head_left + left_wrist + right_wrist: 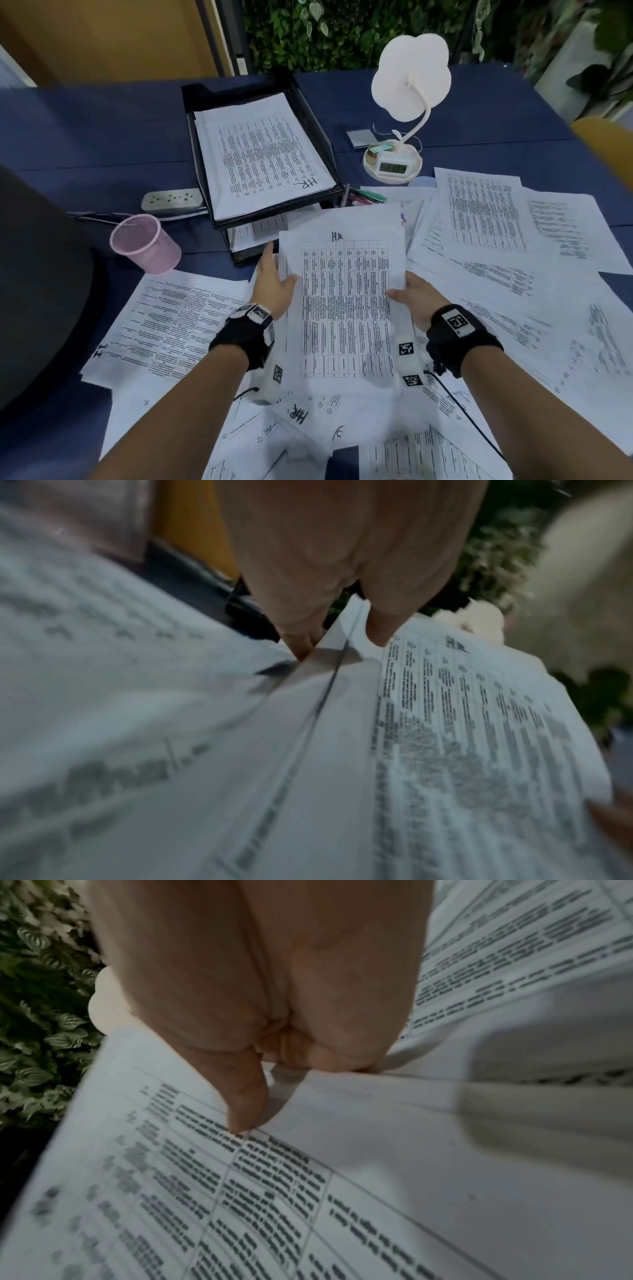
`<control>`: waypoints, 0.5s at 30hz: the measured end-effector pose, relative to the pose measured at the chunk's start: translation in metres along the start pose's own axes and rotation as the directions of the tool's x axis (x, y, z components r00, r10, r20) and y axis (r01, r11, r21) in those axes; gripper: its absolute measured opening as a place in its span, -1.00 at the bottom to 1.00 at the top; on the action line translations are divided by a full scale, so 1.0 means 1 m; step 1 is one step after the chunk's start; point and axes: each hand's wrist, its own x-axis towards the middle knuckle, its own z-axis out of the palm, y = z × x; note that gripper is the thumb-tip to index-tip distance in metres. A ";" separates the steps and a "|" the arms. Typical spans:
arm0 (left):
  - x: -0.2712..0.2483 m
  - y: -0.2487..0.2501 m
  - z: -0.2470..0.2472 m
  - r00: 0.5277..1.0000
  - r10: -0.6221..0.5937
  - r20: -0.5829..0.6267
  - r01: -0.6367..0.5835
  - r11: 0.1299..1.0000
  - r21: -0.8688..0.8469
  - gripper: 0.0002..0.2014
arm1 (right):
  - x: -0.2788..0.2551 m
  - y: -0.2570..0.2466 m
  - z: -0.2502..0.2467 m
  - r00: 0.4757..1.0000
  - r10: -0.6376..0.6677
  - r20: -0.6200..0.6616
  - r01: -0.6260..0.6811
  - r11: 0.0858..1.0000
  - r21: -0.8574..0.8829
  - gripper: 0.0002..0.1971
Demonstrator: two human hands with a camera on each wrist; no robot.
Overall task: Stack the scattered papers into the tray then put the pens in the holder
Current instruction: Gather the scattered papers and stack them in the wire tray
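Note:
Both hands hold a stack of printed sheets (346,308) headed "HR" just above the desk's paper litter. My left hand (277,277) pinches its left edge, thumb on top, fingers (301,642) underneath. On the right edge my right hand (400,291) pinches the same way, with its thumb (246,1115) pressed on the table print. The black two-tier tray (317,137) stands just beyond, with "HR" pages in its top tier. The pink mesh holder (144,241) stands to the left with nothing showing inside. Several pens (366,198) lie by the tray's right corner, partly under paper.
Loose sheets (486,212) cover the blue desk to the right, front and left (178,318). A white lamp with a clock base (394,164) stands right of the tray. A power strip (171,202) lies left of it. A dark chair back fills the left edge.

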 end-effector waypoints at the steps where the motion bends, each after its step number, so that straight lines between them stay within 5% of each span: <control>1: -0.002 -0.002 0.002 0.998 -0.070 -0.007 0.069 0.993 -0.099 -0.26 | -0.002 0.000 -0.002 1.000 -0.008 0.017 0.008 1.000 0.020 -0.65; 5: -0.012 -0.003 0.009 0.980 -0.192 0.056 0.200 0.935 -0.292 -0.64 | -0.017 -0.006 -0.005 0.999 -0.048 0.020 0.046 0.996 0.078 -0.68; 11: -0.022 0.015 0.002 0.998 0.013 -0.059 -0.024 0.981 -0.190 -0.84 | -0.041 -0.023 0.003 0.974 -0.196 -0.115 0.205 0.976 0.069 -0.69; 15: -0.029 0.048 -0.013 0.981 0.118 -0.157 -0.166 0.924 -0.345 -0.82 | -0.061 -0.054 0.004 0.927 -0.335 -0.167 0.348 0.936 0.054 -0.79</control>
